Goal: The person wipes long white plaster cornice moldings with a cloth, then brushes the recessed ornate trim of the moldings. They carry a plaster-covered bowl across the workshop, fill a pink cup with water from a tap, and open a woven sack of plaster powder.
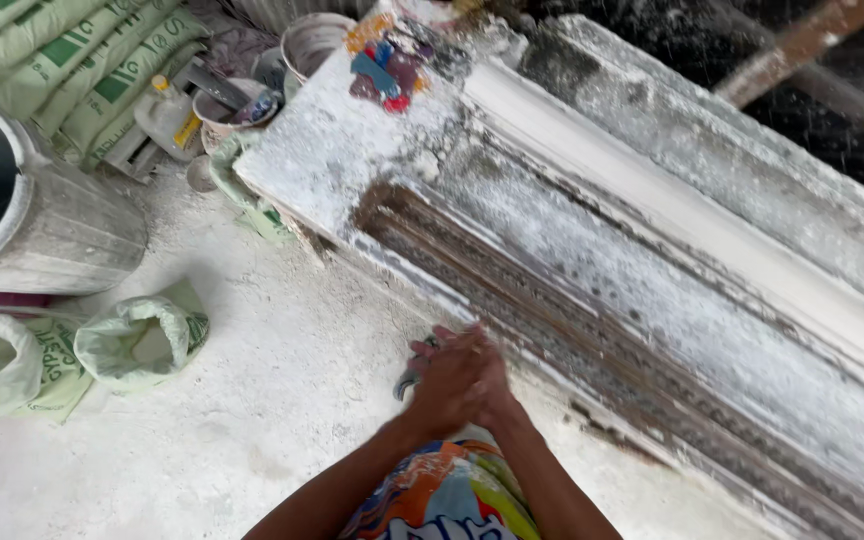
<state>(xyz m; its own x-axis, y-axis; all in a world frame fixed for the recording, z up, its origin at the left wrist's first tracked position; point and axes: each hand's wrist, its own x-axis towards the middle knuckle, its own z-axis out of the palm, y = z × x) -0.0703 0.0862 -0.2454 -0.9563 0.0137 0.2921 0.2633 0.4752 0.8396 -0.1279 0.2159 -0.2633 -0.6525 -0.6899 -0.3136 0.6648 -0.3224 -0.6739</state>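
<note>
My two hands are pressed together low in the middle of the head view, beside the near edge of a long plaster-crusted workbench (592, 260). My left hand (442, 385) is closed around a small grey metal tool (407, 382), whose end sticks out to the left. My right hand (495, 385) lies against the left one, fingers folded; whether it also grips the tool I cannot tell. A white cast strip (672, 210) runs diagonally along the bench top. Under my forearms a colourful patterned garment (447, 495) shows.
A grey metal drum (47, 225) stands at the left. Two open green-white sacks (142, 335) lie on the white dusty floor. Stacked green-striped sacks (72, 65), a plastic bottle (170, 115) and several dirty buckets (307, 45) crowd the back. A coloured rag bundle (387, 65) sits on the bench end.
</note>
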